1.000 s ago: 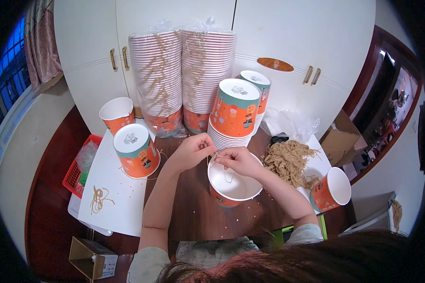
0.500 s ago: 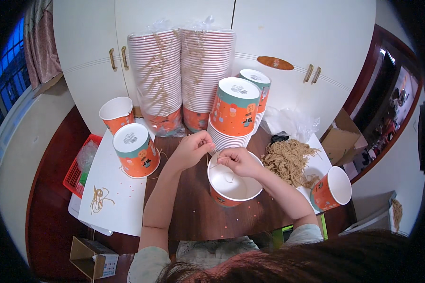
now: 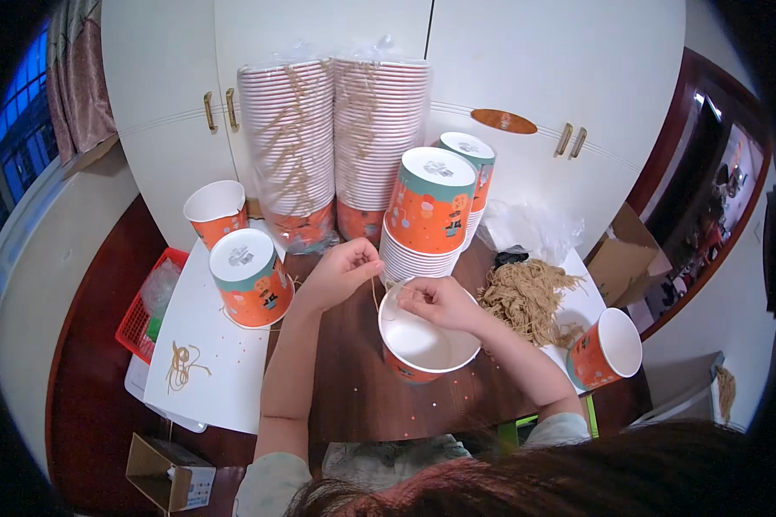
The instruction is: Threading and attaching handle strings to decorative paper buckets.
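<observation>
An open orange paper bucket (image 3: 422, 349) with a white inside stands on the dark wooden table (image 3: 345, 388) in front of me. My right hand (image 3: 435, 302) rests over its far rim, fingers pinched on a thin tan string (image 3: 376, 289). My left hand (image 3: 345, 269) is just left of the bucket, pinching the other end of the same string, which runs between the two hands above the rim.
Two tall wrapped stacks of buckets (image 3: 336, 146) stand at the back. Lidded buckets (image 3: 431, 202) (image 3: 250, 276) sit on either side, open ones (image 3: 215, 211) (image 3: 608, 345) farther out. A pile of tan strings (image 3: 526, 297) lies right; a loose string (image 3: 181, 362) lies on a white board; a red basket (image 3: 142, 302) stands at left.
Both hands have stayed at the bucket's far rim with small finger movements on the string; the left hand shifted slightly. The bucket has not moved.
</observation>
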Demonstrator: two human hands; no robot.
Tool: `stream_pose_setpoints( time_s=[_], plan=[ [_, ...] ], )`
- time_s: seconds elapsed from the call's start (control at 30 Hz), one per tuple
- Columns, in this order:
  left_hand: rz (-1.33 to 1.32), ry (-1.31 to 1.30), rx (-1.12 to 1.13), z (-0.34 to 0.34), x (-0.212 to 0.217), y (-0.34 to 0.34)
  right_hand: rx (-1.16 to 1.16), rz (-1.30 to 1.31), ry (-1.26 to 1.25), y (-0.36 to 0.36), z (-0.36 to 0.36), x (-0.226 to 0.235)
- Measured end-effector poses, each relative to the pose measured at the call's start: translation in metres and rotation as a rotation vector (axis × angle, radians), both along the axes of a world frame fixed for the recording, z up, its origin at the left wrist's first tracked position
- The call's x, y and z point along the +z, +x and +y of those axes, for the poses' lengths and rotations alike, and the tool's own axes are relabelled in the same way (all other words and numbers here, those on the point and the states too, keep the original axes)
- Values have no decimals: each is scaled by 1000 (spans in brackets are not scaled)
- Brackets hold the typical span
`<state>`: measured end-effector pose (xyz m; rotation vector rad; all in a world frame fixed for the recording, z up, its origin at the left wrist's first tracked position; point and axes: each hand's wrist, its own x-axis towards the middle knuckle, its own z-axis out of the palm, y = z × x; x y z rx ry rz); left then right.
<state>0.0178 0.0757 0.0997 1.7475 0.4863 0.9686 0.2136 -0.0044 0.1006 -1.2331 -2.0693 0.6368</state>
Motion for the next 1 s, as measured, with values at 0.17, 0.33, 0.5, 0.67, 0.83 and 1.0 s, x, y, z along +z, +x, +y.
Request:
stream_pose_setpoints(
  time_s=[0.17, 0.33, 0.5, 0.67, 0.83, 1.0],
  plan=[
    [-115, -139, -107, -7, 7, 0, -15, 100, -34, 9, -2, 2],
    [140, -42, -15, -12, 13, -9, -48, 206, -128, 7, -32, 16],
    [216, 0, -150, -29, 3, -33, -15, 179, -159, -14, -80, 10],
    [325, 53, -87, -79, -25, -64, 108, 159, -102, -58, -117, -28],
    [306, -354, 169, -138, -82, -78, 63, 142, -41, -85, -143, -94],
    [29, -620, 234, -176, -110, -59, 15, 27, -33, -82, -151, -119]
  ],
)
